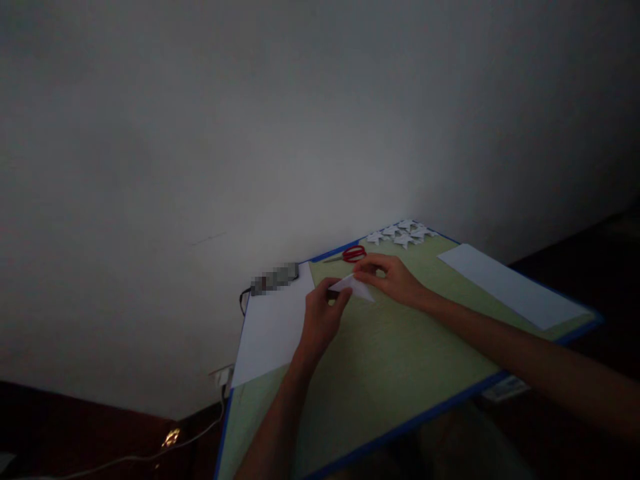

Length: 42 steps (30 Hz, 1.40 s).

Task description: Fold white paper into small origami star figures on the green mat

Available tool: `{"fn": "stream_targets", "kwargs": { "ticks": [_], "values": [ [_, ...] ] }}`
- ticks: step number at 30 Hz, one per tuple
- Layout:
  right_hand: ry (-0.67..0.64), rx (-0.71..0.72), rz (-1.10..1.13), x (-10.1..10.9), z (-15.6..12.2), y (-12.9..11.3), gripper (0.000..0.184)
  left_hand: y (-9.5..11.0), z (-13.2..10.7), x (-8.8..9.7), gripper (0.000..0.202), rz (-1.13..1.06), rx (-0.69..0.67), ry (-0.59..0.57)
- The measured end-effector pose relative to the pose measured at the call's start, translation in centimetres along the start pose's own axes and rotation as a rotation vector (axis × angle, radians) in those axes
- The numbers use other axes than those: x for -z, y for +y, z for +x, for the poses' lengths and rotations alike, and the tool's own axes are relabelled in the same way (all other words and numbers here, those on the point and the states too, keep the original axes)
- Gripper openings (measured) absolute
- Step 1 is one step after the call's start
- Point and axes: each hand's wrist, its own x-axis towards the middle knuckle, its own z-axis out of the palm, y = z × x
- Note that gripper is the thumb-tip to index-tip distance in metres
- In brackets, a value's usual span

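Folded paper is held over the green counter, the fingers of the left hand pinching its 9 o'clock end and those of the right hand grasping its edge near 12 o'clock. From it, red-handled scissors lie at 12 o'clock, white star shapes at 1 o'clock, a long white sheet at 3 o'clock, and a wider sheet toward 8 o'clock.

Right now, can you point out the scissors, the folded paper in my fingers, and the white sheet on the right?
Scissors [344,257]: head view, where blades meet red handles.
Folded paper [357,287]: head view, middle of its visible face.
Right sheet [510,285]: head view, middle of its surface.
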Motion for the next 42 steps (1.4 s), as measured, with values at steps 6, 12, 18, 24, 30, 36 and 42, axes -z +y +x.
{"fn": "stream_targets", "kwargs": {
  "ticks": [6, 12, 18, 24, 30, 36, 42],
  "values": [
    [-0.029, 0.035, 0.028, 0.0, -0.1, -0.5, 0.017, 0.5, -0.1, -0.2, 0.022, 0.011, -0.033, 0.088],
    [-0.11, 0.024, 0.017, -0.2, -0.2, -0.7, 0.021, 0.3, -0.1, 0.2, 0.025, 0.017, 0.011, -0.025],
    [-0.102, -0.025, -0.007, -0.3, -0.2, 0.1, 0.024, 0.3, 0.2, 0.2, 0.024, -0.107, 0.099, 0.037],
    [-0.155, -0.073, 0.033, -0.4, -0.6, -0.1, 0.031, -0.3, 0.6, 0.2, 0.029, -0.17, 0.143, 0.18],
    [-0.19, -0.005, 0.036, -0.3, -0.8, -0.1, 0.031, -1.1, 0.7, 0.4, 0.03, -0.141, 0.152, 0.286],
    [-0.179, 0.038, -0.006, -0.4, -0.7, 0.5, 0.033, -0.9, 0.7, 0.4, 0.032, -0.189, 0.185, 0.318],
    [-0.202, 0.152, -0.082, -0.5, -1.0, 0.2, 0.04, -0.6, 0.7, 0.2, 0.032, -0.289, 0.24, 0.308]
  ]
}}
